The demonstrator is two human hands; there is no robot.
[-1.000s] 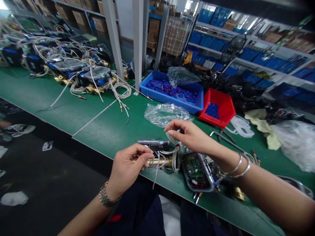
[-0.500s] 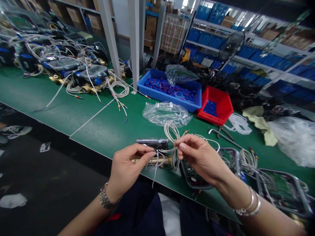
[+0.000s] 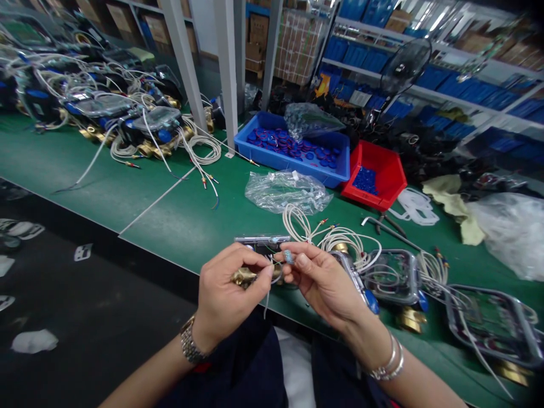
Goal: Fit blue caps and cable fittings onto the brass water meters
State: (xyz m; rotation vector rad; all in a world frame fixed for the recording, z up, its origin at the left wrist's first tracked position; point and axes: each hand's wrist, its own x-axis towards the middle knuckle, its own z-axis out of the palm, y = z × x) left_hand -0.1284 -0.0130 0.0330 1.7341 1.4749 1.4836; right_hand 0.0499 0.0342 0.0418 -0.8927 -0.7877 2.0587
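Observation:
My left hand (image 3: 236, 289) pinches a thin white cable (image 3: 267, 303), whose end hangs below the fingertips. Close beside it on the right, my right hand (image 3: 323, 280) holds a small pale blue piece (image 3: 289, 256) between its fingers. Behind both hands lies a meter unit with a clear-edged top (image 3: 263, 239) and a brass pipe body (image 3: 243, 276), partly covered by the fingers. Coiled white cables (image 3: 296, 222) with red and blue tips rest on the green bench just beyond.
A blue tray (image 3: 293, 161) of blue discs, a red bin (image 3: 376, 175) and a plastic bag (image 3: 287, 192) stand behind. Several meters lie at the left and right (image 3: 493, 323). Pliers (image 3: 389, 225) and a hex key lie at the right.
My right hand has let go of the cable coil, moved left towards my left hand, and now has the pale blue piece in its fingers. The meter under my right hand is more exposed.

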